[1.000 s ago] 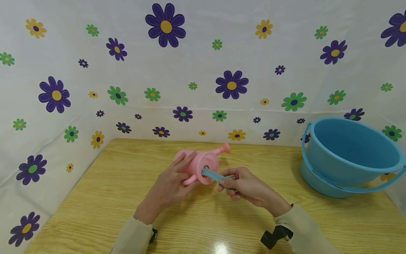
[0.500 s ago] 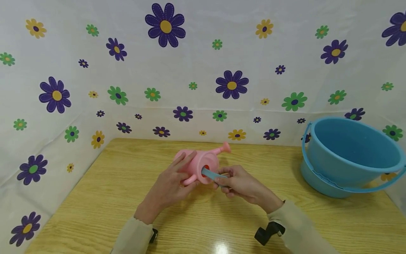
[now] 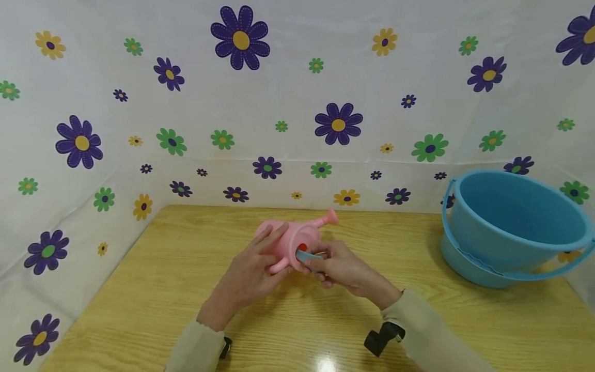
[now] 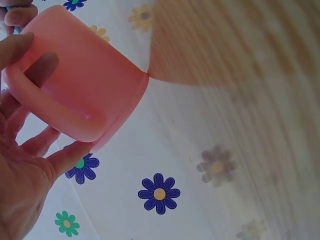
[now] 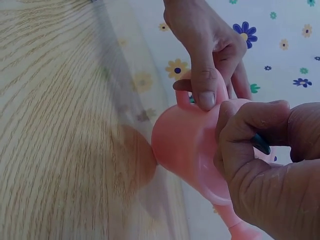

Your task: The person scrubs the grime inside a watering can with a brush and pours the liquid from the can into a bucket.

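Note:
A pink watering can [image 3: 291,235] stands tilted on the table, its open top facing me and its spout pointing to the far right. My left hand [image 3: 251,271] grips it by the handle and side, fingers spread over the body. With my right hand [image 3: 341,268] I pinch a slim blue tool [image 3: 308,257] close to the can's mouth. The tool's front end is inside the can and hidden. Something red [image 3: 302,247] shows within the opening. From the right wrist view, the tool's dark rear end [image 5: 261,144] pokes out between the fingers.
A large light-blue bucket [image 3: 483,258] with its handle lowered stands on the right of the wooden table [image 3: 153,289]. A white cloth with printed flowers [image 3: 279,93] hangs behind and along the left side.
My right hand has moved left toward the can, pushing the blue tool deeper into its mouth. The toothed tip seen earlier is now out of sight. Left hand and can stay in place.

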Tool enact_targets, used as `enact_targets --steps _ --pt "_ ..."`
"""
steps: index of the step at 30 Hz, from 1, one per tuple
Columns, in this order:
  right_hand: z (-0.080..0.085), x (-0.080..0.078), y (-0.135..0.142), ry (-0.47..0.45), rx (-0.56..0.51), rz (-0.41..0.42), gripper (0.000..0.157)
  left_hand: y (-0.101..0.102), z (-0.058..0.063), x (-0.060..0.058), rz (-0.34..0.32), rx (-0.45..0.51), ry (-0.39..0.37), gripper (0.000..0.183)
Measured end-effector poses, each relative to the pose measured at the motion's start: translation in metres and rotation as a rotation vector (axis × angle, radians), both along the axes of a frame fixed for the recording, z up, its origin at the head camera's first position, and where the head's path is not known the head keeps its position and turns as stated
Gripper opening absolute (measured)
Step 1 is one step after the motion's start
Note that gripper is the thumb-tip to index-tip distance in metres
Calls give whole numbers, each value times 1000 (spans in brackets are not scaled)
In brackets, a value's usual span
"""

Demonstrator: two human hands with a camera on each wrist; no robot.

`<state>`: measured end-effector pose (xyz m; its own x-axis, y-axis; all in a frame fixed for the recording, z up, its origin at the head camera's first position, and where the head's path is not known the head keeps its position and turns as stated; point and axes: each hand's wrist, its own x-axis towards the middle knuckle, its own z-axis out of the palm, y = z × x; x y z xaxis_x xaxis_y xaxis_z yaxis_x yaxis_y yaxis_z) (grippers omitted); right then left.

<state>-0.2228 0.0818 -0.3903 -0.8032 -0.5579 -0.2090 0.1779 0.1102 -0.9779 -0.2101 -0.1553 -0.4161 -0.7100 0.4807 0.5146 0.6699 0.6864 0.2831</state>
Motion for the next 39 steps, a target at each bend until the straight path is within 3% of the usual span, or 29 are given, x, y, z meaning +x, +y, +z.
enact_targets --steps 11,17,39 --pt "-5 4 -4 -12 1 -29 13 -2 -3 0 -8 12 6 47" --pt "-2 8 3 9 29 -7 22 -2 -4 0 -18 27 7 46" --pt "7 11 30 39 88 59 27 -4 -4 -1 -6 30 5 47"
